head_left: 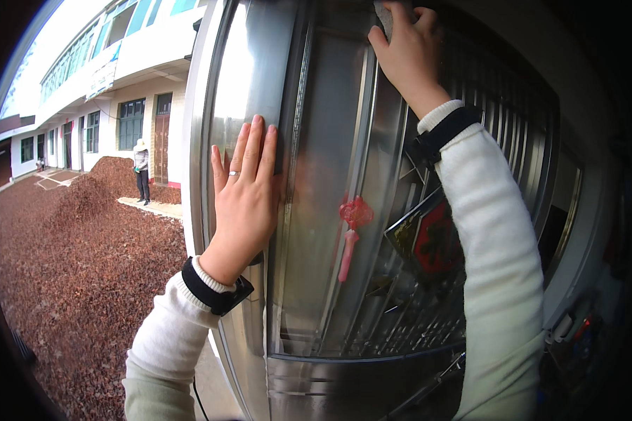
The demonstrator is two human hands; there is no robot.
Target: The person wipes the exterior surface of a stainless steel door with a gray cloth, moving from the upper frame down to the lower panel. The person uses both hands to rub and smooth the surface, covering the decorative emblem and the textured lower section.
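Note:
A metal-framed glass door (323, 140) stands before me, with vertical bars behind its pane. My left hand (244, 200) lies flat on the shiny metal frame at the door's left side, fingers stretched upward, a ring on one finger. Reaching up to the top of the pane, my right hand (411, 52) is closed on a grey cloth or sponge (384, 19). Only a small part of that grey piece shows beside the thumb and fingers; the rest is hidden. A red knot-shaped decoration (356, 212) with a tassel shows on the glass below.
Left of the door, a wide layer of reddish-brown material (91, 266) covers the yard, heaped up near a person (142, 172) in a pale hat. A white building (105, 119) stands behind. A dark board with a red panel (432, 235) shows behind my right forearm.

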